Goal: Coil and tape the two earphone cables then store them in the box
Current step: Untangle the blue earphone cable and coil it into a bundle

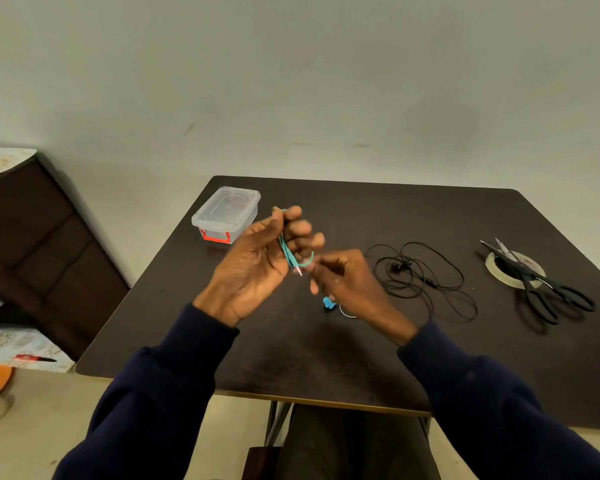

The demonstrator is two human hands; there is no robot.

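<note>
Pale wall backs a dark worktop (361,358) where the task's things are spread within reach. A clear lidded box (226,213) with a red latch sits at the far left corner, and a black earphone cable (426,275) lies in a loose tangle right of centre. Scissors (541,289) rest across a tape roll (496,268) at the far right, likely kept handy for the taping step. The left hand (257,268) is raised above the worktop, palm turned inward. Its fingers (305,230) curl round a few loops of the teal earphone cable (286,252), serving as the form for the coil. The right hand (347,278) sits just beside it, knuckles up. Its fingertips are closed in what looks like a pinch on the cable's free run near the plug, though blur softens this. A blue earbud (329,302) lies on the worktop below the hands, so the coil is judged unfinished.
</note>
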